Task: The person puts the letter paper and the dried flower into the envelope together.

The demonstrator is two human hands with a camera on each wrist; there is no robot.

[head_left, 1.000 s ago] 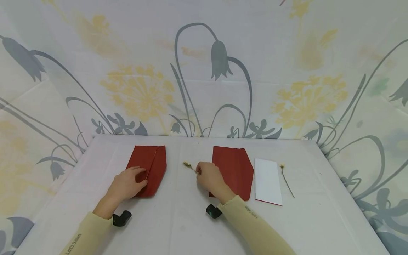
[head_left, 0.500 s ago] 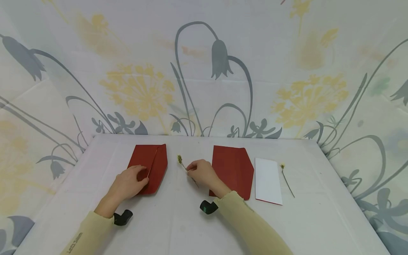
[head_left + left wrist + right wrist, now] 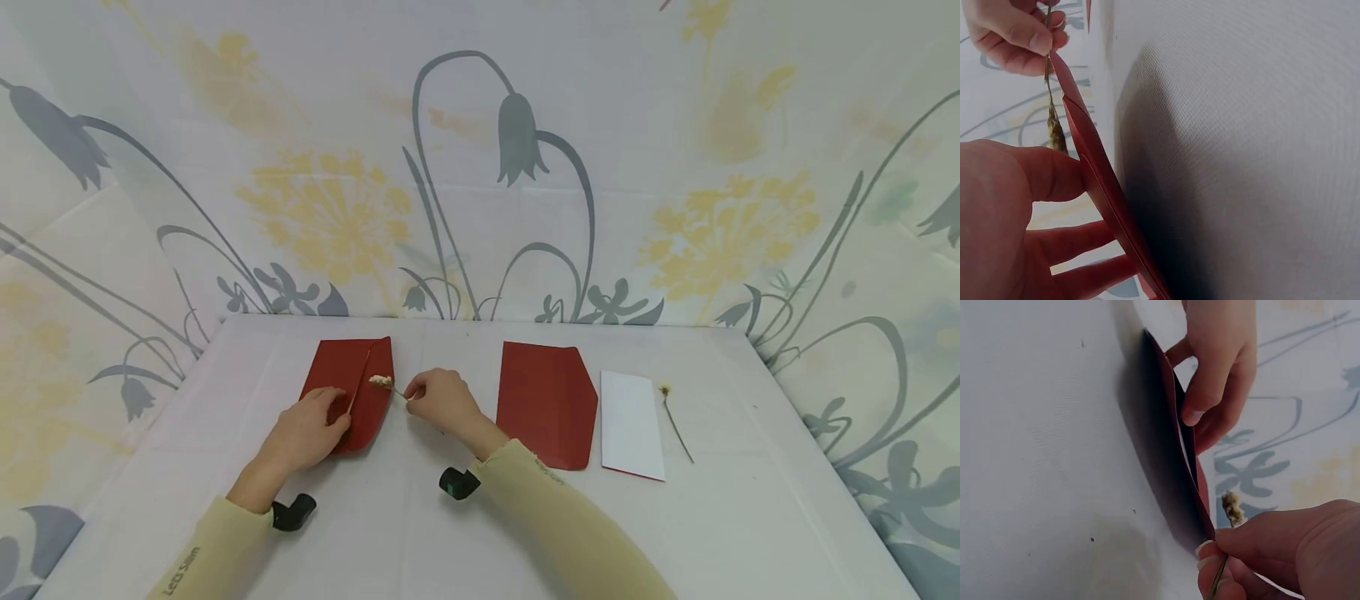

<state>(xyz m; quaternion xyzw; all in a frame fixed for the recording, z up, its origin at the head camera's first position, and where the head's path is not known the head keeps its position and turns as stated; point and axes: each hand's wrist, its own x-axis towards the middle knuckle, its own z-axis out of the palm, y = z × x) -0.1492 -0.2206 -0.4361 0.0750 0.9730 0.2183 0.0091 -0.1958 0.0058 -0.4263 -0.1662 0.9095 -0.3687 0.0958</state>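
Two envelopes (image 3: pixel 348 392) (image 3: pixel 546 402) side by side, card (image 3: pixel 630 425) and sprig (image 3: pixel 673 421) rightward.

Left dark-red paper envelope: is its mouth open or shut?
Open. The left hand lifts the dark-red paper envelope's top layer, leaving a gap in the right wrist view; the dried flower sprig is outside.

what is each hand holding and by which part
Right hand pinches the dried flower sprig by its stem. Left hand lifts the left red envelope by its opening edge.
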